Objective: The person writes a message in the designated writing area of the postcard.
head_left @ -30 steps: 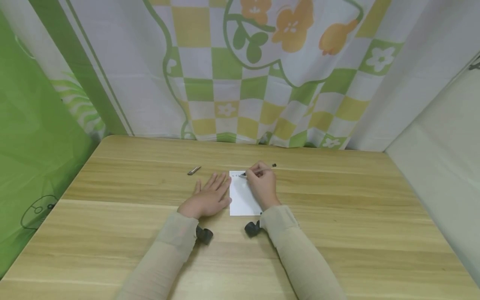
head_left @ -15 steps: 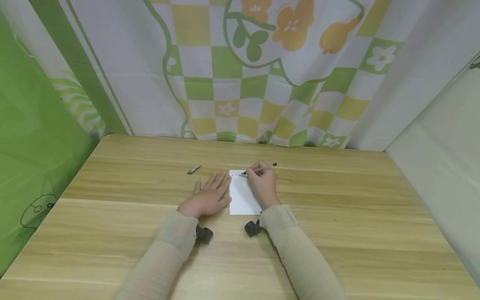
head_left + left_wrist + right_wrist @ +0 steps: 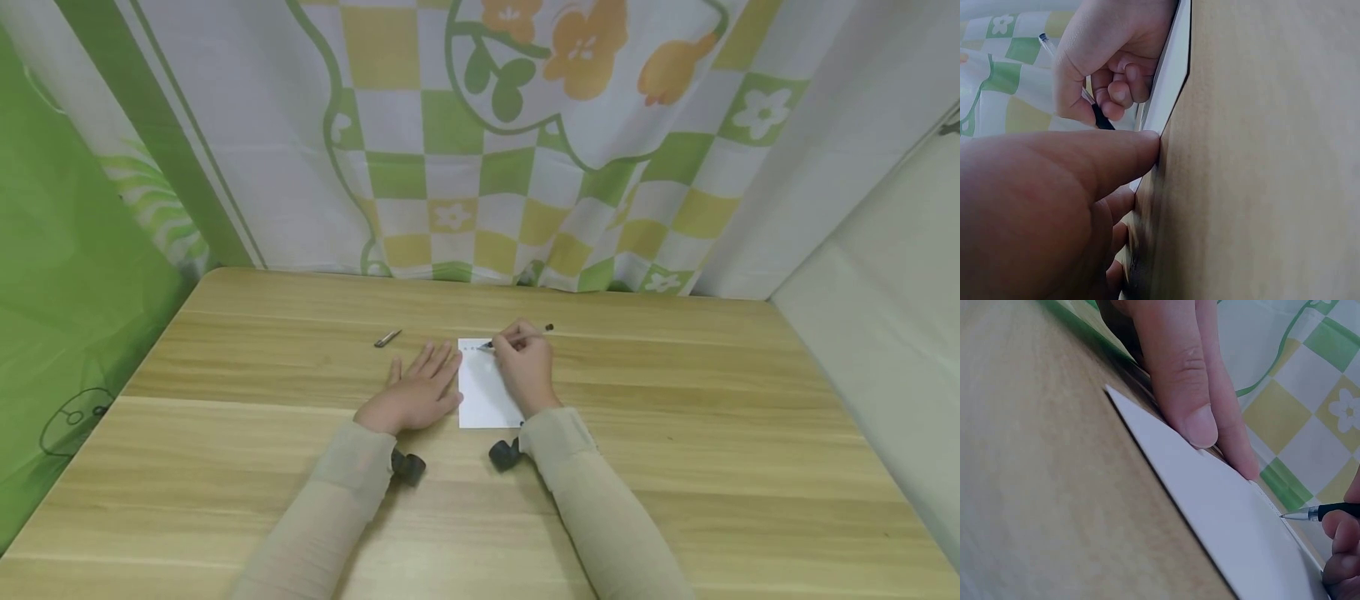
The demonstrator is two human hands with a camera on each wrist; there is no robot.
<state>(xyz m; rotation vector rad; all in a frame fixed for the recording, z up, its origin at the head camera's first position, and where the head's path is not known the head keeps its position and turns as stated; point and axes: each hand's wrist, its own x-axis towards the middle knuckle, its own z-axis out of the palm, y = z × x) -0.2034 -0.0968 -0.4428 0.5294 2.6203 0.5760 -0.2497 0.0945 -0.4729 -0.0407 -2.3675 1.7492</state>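
Note:
A white notepad [image 3: 486, 392] lies on the wooden table, with a short row of small dark marks along its top edge. My right hand [image 3: 527, 371] rests over its right side and pinches a pen [image 3: 1310, 514], a clear-barrelled one with a black grip, whose tip meets the paper near the top. Flat on the table at the left, my left hand [image 3: 414, 398] has its fingers spread. Its thumb and index fingertip press the pad's left edge, as the left wrist view shows for the thumb [image 3: 1141, 147].
A pen cap [image 3: 387, 338] lies on the table [image 3: 675, 400] beyond my left hand. Behind the far edge hangs a checked, flowered curtain [image 3: 450, 167]. A green cloth [image 3: 75, 250] borders the left side, a pale wall [image 3: 885, 250] the right.
Both hands and the notepad keep their places. The pen shifts only very slightly at the top row, and the whole head view drifts up by a few pixels.

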